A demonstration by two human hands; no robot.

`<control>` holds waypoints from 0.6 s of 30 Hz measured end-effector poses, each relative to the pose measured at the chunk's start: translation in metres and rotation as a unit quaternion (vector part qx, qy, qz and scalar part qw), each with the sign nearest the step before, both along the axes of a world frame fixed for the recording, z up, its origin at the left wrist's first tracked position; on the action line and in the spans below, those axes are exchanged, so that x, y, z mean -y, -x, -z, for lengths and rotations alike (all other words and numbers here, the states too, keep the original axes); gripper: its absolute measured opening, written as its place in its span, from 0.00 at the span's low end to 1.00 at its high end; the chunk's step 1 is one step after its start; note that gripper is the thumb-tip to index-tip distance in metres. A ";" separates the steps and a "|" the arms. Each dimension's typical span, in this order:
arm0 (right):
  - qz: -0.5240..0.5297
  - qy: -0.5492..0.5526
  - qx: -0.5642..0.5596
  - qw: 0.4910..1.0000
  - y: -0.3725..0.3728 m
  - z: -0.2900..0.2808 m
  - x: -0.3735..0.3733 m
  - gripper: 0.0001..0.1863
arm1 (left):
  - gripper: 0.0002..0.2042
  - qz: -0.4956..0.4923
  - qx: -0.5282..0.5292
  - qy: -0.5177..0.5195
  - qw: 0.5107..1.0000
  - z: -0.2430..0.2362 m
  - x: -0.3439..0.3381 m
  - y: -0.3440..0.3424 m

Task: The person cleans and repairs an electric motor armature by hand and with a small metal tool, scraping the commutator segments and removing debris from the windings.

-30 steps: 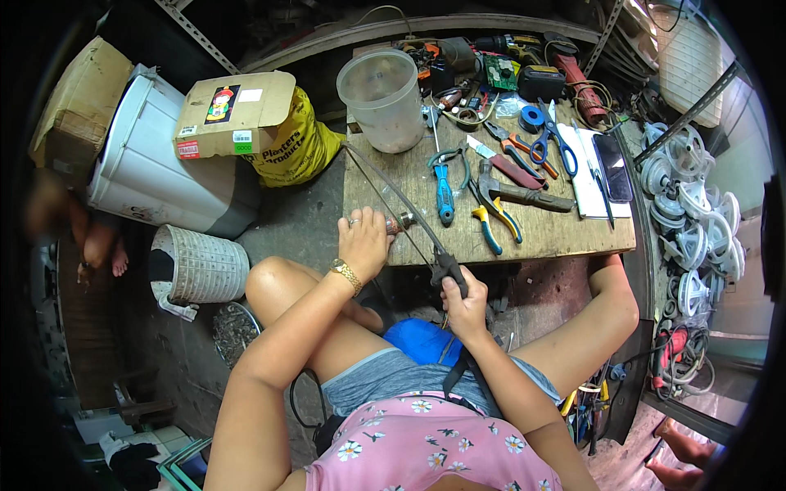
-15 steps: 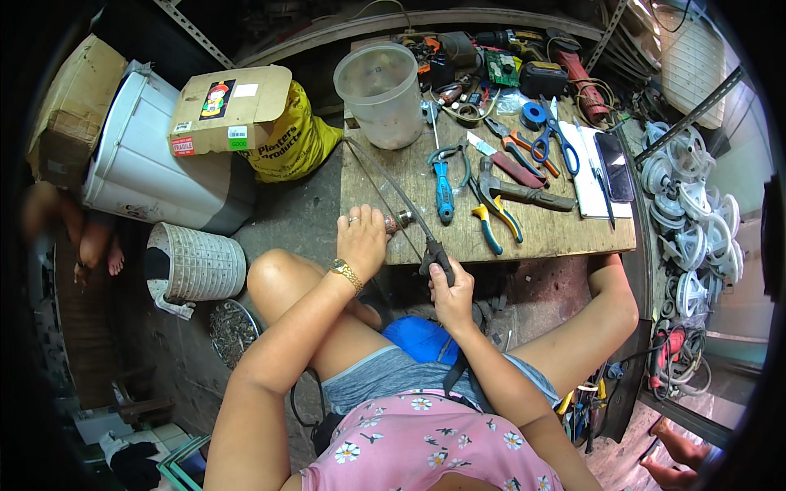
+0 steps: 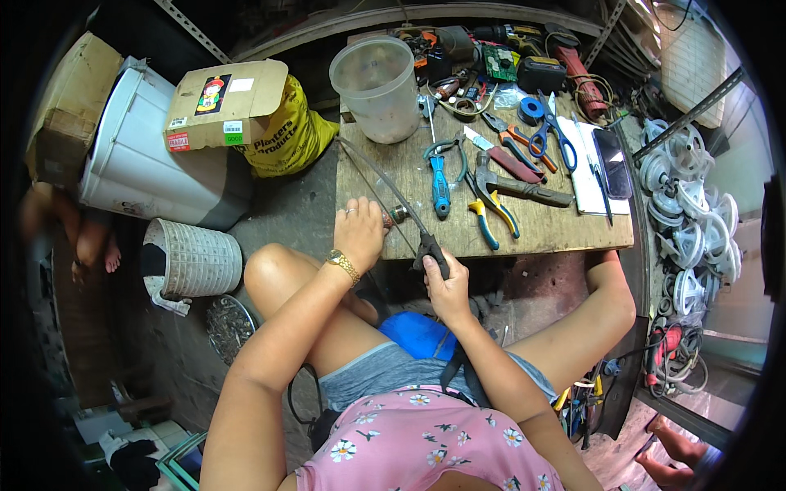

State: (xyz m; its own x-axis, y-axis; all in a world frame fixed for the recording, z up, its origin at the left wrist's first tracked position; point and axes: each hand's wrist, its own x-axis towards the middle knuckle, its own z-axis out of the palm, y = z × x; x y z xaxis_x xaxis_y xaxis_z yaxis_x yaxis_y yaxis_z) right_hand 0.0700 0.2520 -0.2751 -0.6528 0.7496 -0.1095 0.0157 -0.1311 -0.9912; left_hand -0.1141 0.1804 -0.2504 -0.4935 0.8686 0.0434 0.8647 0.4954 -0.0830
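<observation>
At the table's near left edge, my left hand [image 3: 359, 235] is closed around a small cylindrical metal part [image 3: 398, 214] with a copper-coloured side. Its shiny end sticks out past my fingers; the rest is hidden in the grip. My right hand [image 3: 447, 286] is wrapped round the dark handle of a hacksaw [image 3: 407, 206], thumb on top. The saw's thin frame points away to the far left, and its blade lies across the part beside my left fingers. Just right of the saw lie a blue-handled screwdriver [image 3: 440, 188] and yellow-and-blue pliers [image 3: 485, 222].
On the wooden table [image 3: 377, 164] stand a clear plastic bucket [image 3: 375, 102], a hammer [image 3: 524, 191], scissors [image 3: 559, 146] and a phone [image 3: 612, 166]. A white basket [image 3: 203, 258] and a metal bowl of scraps [image 3: 229, 327] sit on the floor at left. White plastic wheels [image 3: 696, 221] hang at right.
The whole view has shifted slightly. Both hands keep their grips, and the hacksaw stays across the part with hardly any visible movement.
</observation>
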 end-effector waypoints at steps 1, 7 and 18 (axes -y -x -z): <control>-0.001 0.001 0.001 1.000 -0.001 -0.001 0.000 0.11 | 0.15 0.001 0.000 0.001 1.000 0.000 0.000 0.001; -0.003 -0.016 0.020 1.000 -0.005 -0.008 0.001 0.10 | 0.11 0.022 -0.004 -0.005 1.000 0.005 0.001 0.006; -0.017 -0.047 0.058 0.997 0.006 -0.013 -0.003 0.09 | 0.09 0.041 -0.021 -0.013 0.999 0.007 0.004 0.013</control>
